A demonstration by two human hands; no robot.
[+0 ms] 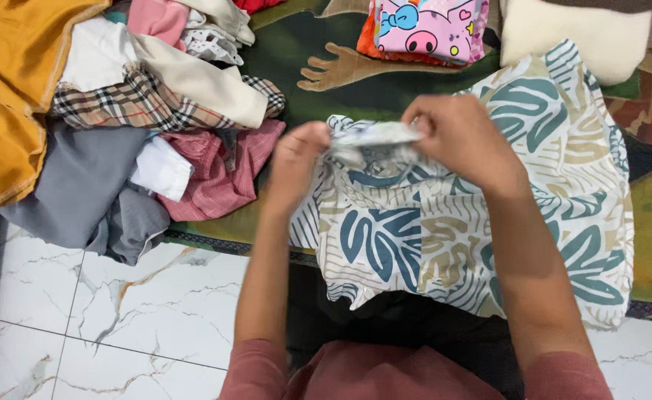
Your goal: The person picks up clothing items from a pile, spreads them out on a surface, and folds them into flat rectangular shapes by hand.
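A white garment with teal and tan leaf prints point(563, 185) lies spread in front of me, partly on the green rug. My left hand point(294, 167) and my right hand point(459, 137) both pinch a bunched, folded edge of this garment point(374, 137) near its top, holding it slightly raised between them. The fingers of both hands are closed on the cloth. My forearms reach forward from reddish sleeves at the bottom of the view.
A pile of mixed clothes point(118, 111) lies at the left: mustard, plaid, grey, cream and red striped pieces. A pink cartoon-print folded cloth point(426, 30) and a cream cushion point(570, 33) sit at the back. White marble floor tiles point(104, 311) lie before the green patterned rug point(296, 52).
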